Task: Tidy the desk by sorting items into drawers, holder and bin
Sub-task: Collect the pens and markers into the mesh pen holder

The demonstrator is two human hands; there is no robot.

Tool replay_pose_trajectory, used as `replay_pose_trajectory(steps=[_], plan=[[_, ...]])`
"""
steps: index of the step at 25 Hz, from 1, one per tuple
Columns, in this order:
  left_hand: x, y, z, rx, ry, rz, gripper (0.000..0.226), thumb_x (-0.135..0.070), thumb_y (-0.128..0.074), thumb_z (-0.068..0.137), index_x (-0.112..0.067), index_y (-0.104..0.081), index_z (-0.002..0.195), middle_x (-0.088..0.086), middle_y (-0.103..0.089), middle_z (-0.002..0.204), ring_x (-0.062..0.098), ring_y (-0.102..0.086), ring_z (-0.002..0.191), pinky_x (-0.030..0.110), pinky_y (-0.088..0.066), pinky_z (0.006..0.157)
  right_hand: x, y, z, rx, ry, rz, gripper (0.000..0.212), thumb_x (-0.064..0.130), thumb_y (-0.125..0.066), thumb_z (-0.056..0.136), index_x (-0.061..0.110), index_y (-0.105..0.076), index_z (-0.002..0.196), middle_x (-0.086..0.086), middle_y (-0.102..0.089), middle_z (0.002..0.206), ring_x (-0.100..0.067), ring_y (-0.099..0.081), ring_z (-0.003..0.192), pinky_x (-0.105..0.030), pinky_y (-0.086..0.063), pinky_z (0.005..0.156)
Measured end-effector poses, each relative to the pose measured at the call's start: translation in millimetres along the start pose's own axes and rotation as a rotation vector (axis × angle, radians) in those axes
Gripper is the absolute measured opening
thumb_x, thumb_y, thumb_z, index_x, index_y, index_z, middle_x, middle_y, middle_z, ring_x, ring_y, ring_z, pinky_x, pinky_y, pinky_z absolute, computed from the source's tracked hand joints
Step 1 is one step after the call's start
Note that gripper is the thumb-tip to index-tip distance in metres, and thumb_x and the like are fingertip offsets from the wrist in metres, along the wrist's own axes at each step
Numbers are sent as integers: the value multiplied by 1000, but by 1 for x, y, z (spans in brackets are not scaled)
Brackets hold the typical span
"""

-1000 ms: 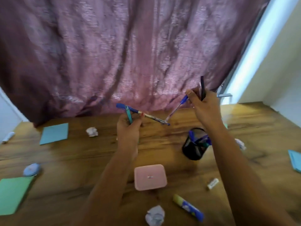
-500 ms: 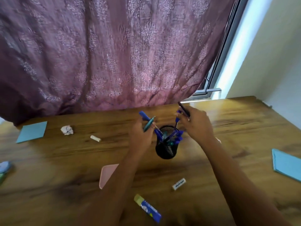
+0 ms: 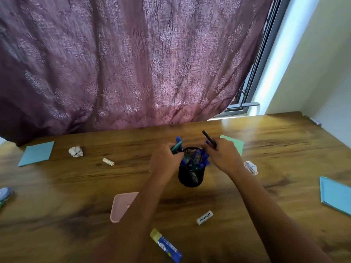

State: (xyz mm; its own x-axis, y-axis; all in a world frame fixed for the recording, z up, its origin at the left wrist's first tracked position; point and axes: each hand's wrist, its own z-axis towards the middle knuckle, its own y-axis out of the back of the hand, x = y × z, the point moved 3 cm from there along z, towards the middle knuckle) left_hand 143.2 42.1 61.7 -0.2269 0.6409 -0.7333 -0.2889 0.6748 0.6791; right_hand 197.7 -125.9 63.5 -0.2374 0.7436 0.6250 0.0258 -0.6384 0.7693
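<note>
Black wire-mesh cylindrical holder (image 3: 190,177) of blue-capped pens (image 3: 201,160) upright on grained wooden bench (image 3: 76,186), left hand (image 3: 165,161) fingers curled around teal and blue pens (image 3: 177,146) at its rim, right hand (image 3: 225,157) fingers clamped on slim black pen (image 3: 208,137) opposite

Ahead of me hangs a mauve curtain (image 3: 133,63) with a woven floral pattern. It fills most of my view, gathered in loose folds. At its right edge a dark window frame (image 3: 265,59) shows, with a strip of bright daylight beside it, and then a pale wall (image 3: 322,63) on my right.
</note>
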Motion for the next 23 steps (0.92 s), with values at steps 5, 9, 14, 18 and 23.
replay_pose_trajectory(steps=[5,9,14,18,23], plan=[[-4,1,5,49,43,-4,19,-25,-63,85,-22,-69,103,-12,-59,68,3,-54,57,19,-36,48,-5,-2,1,31,-78,118,29,35,-58,91,17,-55,69,4,-52,62,-17,-51,61,-29,-36,54],[-8,-4,10,206,42,19,14,-28,-59,87,-22,-68,96,-7,-63,70,11,-61,64,29,-49,59,0,0,-2,115,-107,249,43,40,-56,91,-1,-63,80,-2,-55,66,-16,-51,63,-26,-38,56],[-6,2,13,202,129,-262,6,-24,-61,87,-20,-66,85,3,-69,89,11,-59,73,25,-45,65,7,11,11,79,-236,604,40,46,-45,96,12,-67,101,2,-46,63,-10,-41,52,-26,-34,50],[-7,16,12,145,154,-431,9,-15,-61,88,-21,-66,84,0,-68,98,9,-61,84,21,-45,65,17,23,18,177,-281,1026,27,28,-43,101,12,-63,109,3,-44,64,-6,-37,50,-20,-35,47],[-23,20,7,160,77,-485,10,-10,-61,88,-15,-67,95,-2,-67,100,3,-61,84,11,-42,58,29,33,27,218,-172,1177,24,21,-50,97,14,-72,94,4,-44,52,-8,-43,49,-26,-38,61]])
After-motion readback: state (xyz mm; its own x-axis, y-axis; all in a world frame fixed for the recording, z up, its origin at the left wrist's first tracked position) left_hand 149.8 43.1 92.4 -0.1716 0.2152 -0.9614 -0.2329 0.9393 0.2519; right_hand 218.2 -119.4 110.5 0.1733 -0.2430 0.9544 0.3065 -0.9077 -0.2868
